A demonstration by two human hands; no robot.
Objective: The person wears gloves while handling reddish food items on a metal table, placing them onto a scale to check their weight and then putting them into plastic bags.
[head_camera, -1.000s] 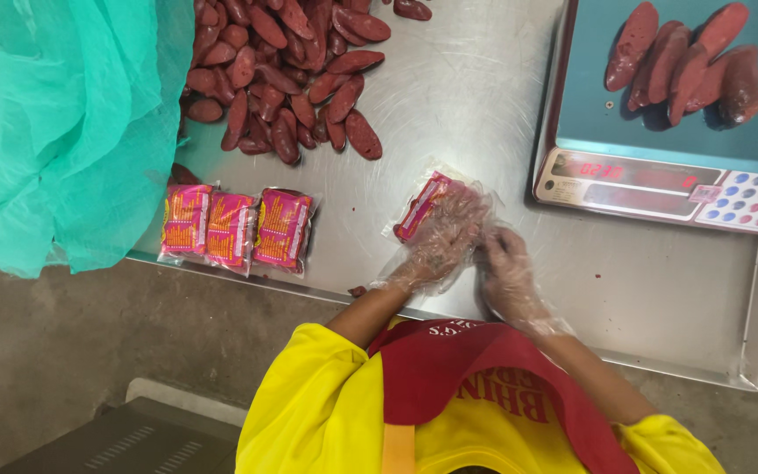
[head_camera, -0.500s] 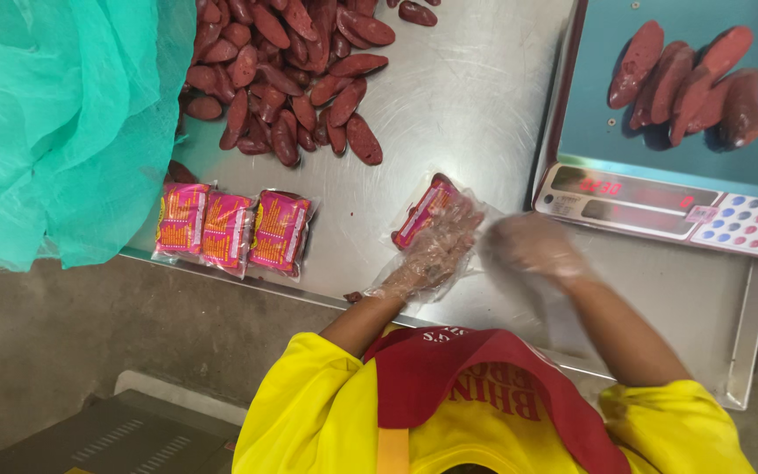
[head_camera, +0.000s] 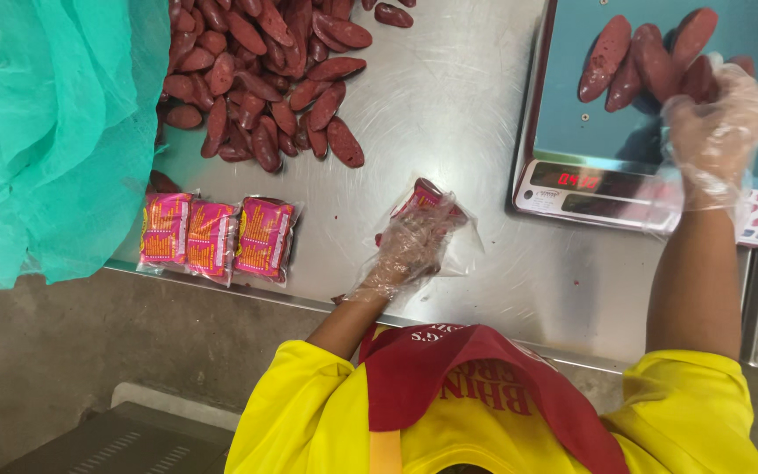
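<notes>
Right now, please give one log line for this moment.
left hand: holds packet on table | right hand: on sausages, scale

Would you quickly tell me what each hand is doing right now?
Left hand: closed on a clear packet on the table.
Right hand: over the scale, fingers curled on red sausages; a firm grip cannot be told.

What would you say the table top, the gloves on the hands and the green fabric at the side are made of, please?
The table top looks like brushed stainless steel: grey, with swirled scuffs and soft glare. The glove on the right hand and on the left hand seems to be thin clear plastic film, wrinkled and loose, with the hand showing through. The green fabric appears to be a fine, semi-sheer mesh or netting; its fibre cannot be told.
</notes>
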